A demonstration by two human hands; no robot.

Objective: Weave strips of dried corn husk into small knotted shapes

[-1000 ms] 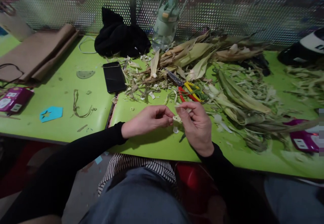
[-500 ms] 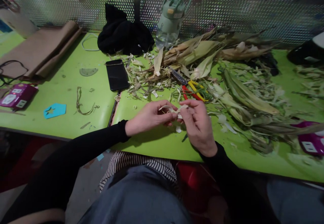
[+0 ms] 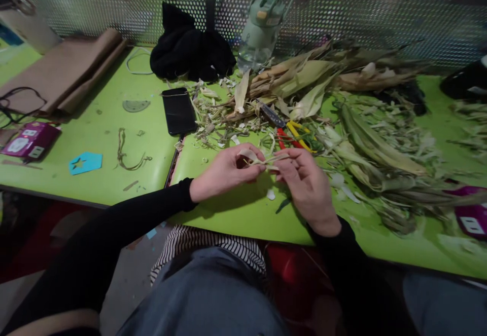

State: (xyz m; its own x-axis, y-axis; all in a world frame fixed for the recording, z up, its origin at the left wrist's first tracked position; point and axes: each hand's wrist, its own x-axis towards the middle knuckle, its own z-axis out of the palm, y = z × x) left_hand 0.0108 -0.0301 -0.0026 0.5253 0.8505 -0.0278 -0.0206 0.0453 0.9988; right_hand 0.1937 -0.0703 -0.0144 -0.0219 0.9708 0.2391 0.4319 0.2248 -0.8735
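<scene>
Perforated screen: runs across the far side of the scene. Green table: spans left to right in front of it, with a dark seam left of the hands. Heap of dry husks: far side, right of centre; looser green husks lie nearer, to the right. Brown sheet: folded, far left. Black cloth: bunched on the far side, left of the water bottle, which stands upright. Left hand: near centre, thumb and fingers together, pinching the left part of the pale husk strip. Right hand: just beside it, thumb and fingertips clamped on the same strip's right part. Pliers: lie beyond the right hand, red and yellow handles towards it. Phone: flat, dark face up, far side of the left hand. Purple box: left edge of scene. Blue card: left, star-shaped mark on it. Pale husk strip: between the two hands, above the table, its left end curled. White scrap: on the table, near side of the strip
</scene>
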